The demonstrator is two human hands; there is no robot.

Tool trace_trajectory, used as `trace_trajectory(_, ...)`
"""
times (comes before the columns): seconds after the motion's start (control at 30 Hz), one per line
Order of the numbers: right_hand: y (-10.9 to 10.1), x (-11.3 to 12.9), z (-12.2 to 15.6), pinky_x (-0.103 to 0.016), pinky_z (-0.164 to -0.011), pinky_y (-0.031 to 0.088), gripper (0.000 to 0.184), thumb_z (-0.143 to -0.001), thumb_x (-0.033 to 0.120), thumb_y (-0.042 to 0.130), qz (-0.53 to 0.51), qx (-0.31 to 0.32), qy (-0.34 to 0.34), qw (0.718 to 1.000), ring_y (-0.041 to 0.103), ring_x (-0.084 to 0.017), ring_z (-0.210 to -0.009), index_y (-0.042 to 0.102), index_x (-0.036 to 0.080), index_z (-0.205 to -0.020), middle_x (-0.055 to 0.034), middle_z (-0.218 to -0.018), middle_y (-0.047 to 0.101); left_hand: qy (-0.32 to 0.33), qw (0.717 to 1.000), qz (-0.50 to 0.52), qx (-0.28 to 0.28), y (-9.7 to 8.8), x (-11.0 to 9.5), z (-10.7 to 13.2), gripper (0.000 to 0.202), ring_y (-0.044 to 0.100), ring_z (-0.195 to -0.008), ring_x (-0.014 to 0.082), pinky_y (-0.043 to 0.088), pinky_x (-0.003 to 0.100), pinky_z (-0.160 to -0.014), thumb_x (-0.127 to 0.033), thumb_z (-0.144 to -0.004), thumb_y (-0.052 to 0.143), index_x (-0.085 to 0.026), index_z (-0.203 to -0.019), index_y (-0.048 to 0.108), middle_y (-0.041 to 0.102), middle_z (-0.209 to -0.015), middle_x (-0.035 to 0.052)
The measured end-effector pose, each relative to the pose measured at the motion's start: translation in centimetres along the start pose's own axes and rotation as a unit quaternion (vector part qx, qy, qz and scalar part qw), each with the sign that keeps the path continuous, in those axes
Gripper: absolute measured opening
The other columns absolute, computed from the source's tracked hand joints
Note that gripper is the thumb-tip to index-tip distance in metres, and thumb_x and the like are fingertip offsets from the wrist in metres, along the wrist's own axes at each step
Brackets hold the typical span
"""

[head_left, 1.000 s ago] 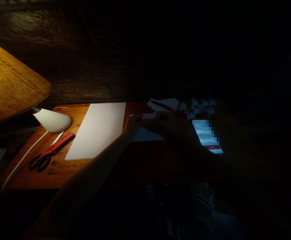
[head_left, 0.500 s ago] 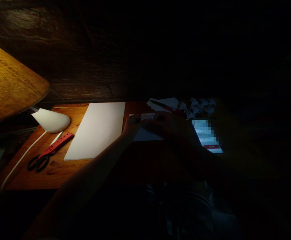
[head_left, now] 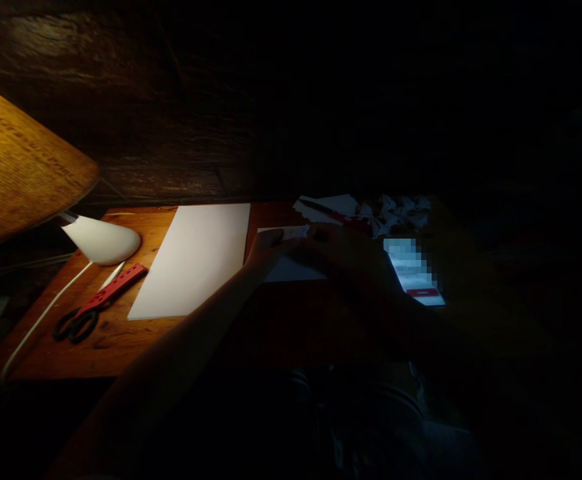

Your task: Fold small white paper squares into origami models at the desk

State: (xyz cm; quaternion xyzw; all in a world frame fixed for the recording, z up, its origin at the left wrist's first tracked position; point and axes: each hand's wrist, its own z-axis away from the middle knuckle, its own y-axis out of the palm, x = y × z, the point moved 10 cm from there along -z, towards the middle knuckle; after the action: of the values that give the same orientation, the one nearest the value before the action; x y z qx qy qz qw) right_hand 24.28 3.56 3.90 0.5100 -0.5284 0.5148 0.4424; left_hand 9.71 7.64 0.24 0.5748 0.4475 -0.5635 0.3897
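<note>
Both hands meet over a small white sheet [head_left: 293, 270] in the dim middle of the table. My left hand [head_left: 268, 245] is closed at the left end of a small piece of paper [head_left: 297, 231]. From the other side, my right hand [head_left: 323, 241] is closed at the paper's right end. Shadow hides most of the fingers, and the paper's exact shape cannot be made out. Just left of my left hand lies a larger stack of white paper [head_left: 201, 260].
At left stand a white lamp base [head_left: 103, 240] and glowing shade [head_left: 25, 167], near black-handled scissors [head_left: 78, 325] and a red perforated strip [head_left: 113, 288]. A lit phone [head_left: 405, 267] lies right of my hands. Behind are a dark knife-like tool [head_left: 321, 208] and crumpled paper pieces [head_left: 395, 212].
The small paper between my hands looks flatter and lower than before. My fingers have shifted slightly; the other things stay in place.
</note>
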Motion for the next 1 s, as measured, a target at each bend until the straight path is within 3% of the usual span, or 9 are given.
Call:
trace_trajectory(0.3, 0.1, -0.1, 0.0, -0.027, -0.062, 0.045, 0.029, -0.079, 0.046, 0.078, 0.047, 0.022, -0.011, 0.999, 0.056, -0.015, -0.070, 0.065, 0.019, -0.075, -0.0024, -0.076, 0.067, 0.016, 1.000, 0.009, -0.003, 0.1, -1.0, 0.4, 0.046, 0.050, -0.057, 0.0100, 0.038, 0.022, -0.052, -0.051, -0.066, 0.092, -0.017, -0.062, 0.062, 0.059, -0.061, -0.0015)
trace_trajectory(0.5, 0.2, -0.8, -0.4, -0.029, -0.066, 0.047, 0.026, -0.079, 0.044, 0.076, 0.011, 0.021, -0.014, 1.000, 0.058, -0.016, -0.073, 0.065, 0.020, -0.076, -0.0023, -0.079, 0.068, 0.028, 0.999, -0.037, -0.007, -0.2, -1.6, 0.3, 0.050, 0.039, -0.054, 0.0081, 0.026, 0.022, -0.049, -0.049, -0.073, 0.086, -0.019, -0.056, 0.051, 0.044, -0.056, -0.0051)
trace_trajectory(0.7, -0.3, -0.3, -0.7, -0.030, -0.071, 0.047, 0.027, -0.082, 0.045, 0.071, 0.022, -0.003, -0.062, 0.998, 0.057, -0.017, -0.074, 0.061, 0.022, -0.070, -0.0008, -0.075, 0.064, 0.046, 0.998, -0.045, -0.001, 0.0, -2.0, 0.2, 0.034, 0.046, -0.061, 0.0101, 0.034, 0.022, -0.056, -0.048, -0.075, 0.078, -0.018, -0.064, 0.066, 0.054, -0.062, -0.0027)
trace_trajectory(0.83, -0.5, -0.6, -0.7, -0.031, -0.072, 0.048, 0.028, -0.074, 0.048, 0.075, 0.017, -0.015, -0.052, 0.998, 0.058, -0.018, -0.077, 0.064, 0.022, -0.075, -0.0028, -0.080, 0.068, 0.038, 0.999, -0.023, 0.001, 0.1, -1.5, 0.3, 0.039, 0.042, -0.059, 0.0099, 0.031, 0.023, -0.054, -0.049, -0.073, 0.079, -0.019, -0.058, 0.058, 0.050, -0.059, -0.0031)
trace_trajectory(1.0, -0.3, -0.6, -0.4, -0.031, -0.068, 0.046, 0.025, -0.078, 0.045, 0.073, 0.040, -0.016, -0.024, 0.999, 0.056, -0.019, -0.074, 0.062, 0.023, -0.073, -0.0028, -0.076, 0.066, 0.033, 0.999, -0.016, -0.013, -0.1, -1.7, 0.5, 0.041, 0.041, -0.056, 0.0097, 0.029, 0.023, -0.051, -0.044, -0.074, 0.082, -0.020, -0.056, 0.054, 0.048, -0.057, -0.0032)
